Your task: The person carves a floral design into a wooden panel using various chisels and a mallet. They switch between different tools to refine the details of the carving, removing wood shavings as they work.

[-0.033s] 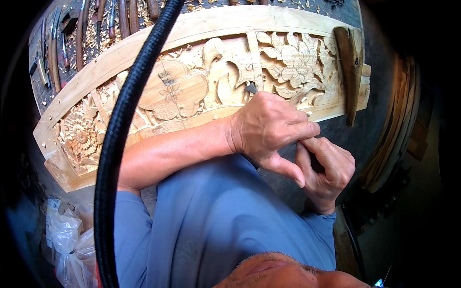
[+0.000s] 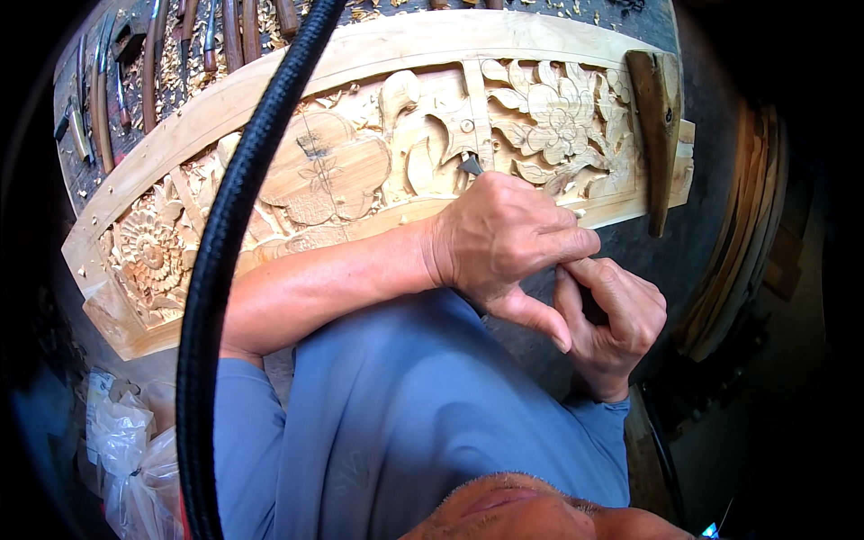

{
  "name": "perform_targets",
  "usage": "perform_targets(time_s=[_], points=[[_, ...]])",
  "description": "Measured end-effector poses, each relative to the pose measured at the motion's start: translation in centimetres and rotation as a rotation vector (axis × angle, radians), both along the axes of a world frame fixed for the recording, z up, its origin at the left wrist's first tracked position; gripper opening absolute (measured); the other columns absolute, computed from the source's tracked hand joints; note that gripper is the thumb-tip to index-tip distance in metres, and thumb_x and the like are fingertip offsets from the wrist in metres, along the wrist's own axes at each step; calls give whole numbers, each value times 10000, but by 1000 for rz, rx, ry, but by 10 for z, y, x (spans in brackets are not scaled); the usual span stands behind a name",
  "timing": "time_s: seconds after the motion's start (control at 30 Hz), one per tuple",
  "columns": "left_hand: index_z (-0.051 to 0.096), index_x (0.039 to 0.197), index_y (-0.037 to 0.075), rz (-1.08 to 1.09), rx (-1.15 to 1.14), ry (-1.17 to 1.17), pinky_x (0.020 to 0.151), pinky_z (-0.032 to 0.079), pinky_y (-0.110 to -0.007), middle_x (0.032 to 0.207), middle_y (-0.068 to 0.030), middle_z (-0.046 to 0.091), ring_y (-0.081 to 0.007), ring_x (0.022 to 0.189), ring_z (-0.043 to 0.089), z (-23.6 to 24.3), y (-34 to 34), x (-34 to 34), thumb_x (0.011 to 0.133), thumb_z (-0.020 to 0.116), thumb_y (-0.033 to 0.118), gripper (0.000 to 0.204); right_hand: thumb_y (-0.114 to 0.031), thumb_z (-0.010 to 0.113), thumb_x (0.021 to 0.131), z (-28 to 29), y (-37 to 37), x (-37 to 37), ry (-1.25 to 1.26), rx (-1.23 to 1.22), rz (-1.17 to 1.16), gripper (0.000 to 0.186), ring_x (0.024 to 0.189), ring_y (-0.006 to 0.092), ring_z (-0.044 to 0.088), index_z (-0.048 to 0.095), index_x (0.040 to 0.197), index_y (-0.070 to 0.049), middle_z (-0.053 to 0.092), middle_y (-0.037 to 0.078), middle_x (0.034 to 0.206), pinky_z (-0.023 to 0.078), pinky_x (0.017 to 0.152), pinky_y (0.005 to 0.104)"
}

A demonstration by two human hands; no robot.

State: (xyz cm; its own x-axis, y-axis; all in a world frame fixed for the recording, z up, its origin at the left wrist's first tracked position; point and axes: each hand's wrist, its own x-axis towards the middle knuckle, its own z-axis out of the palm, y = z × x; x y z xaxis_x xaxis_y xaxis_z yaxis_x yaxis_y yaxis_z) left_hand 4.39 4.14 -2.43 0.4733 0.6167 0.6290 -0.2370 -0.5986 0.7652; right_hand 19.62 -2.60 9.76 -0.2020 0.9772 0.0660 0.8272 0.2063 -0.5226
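A pale carved wooden panel (image 2: 423, 54) with flowers and leaves in relief lies across the bench. My left hand (image 2: 508, 238) is closed round a carving chisel (image 2: 471, 166), resting at the panel's near edge. Only the chisel's grey blade shows past my knuckles, its tip at the recessed ground beside a carved leaf (image 2: 419, 169). Below and to the right, my right hand (image 2: 616, 315) is curled shut at the handle end, touching my left fingers. The fingers hide the handle itself.
Several chisels and gouges (image 2: 232, 36) lie among shavings at the far left. A brown wooden bar (image 2: 655, 135) lies across the panel's right end. A black braided cable (image 2: 229, 216) crosses the view. Curved boards (image 2: 742, 234) stand at right; a plastic bag (image 2: 135, 450) sits lower left.
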Motion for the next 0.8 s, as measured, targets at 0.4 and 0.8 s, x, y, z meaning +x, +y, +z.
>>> perform_targets(time_s=[0.4,0.8], points=[[700,1053,37,58,-56,-69,598,560,-375,795,-71,682,-277,684,704,-2,1,3,789,830,711,735,139,755,740,10,14,-4,9,-73,-76,172,570,208,665,747,878,37,655,127,679,483,576,295],[696,1056,40,194,-76,-27,585,544,-380,774,-74,641,-280,665,681,-4,-1,11,811,782,754,760,120,783,737,1,33,8,42,-74,25,183,609,211,702,760,906,55,689,125,709,517,586,299]])
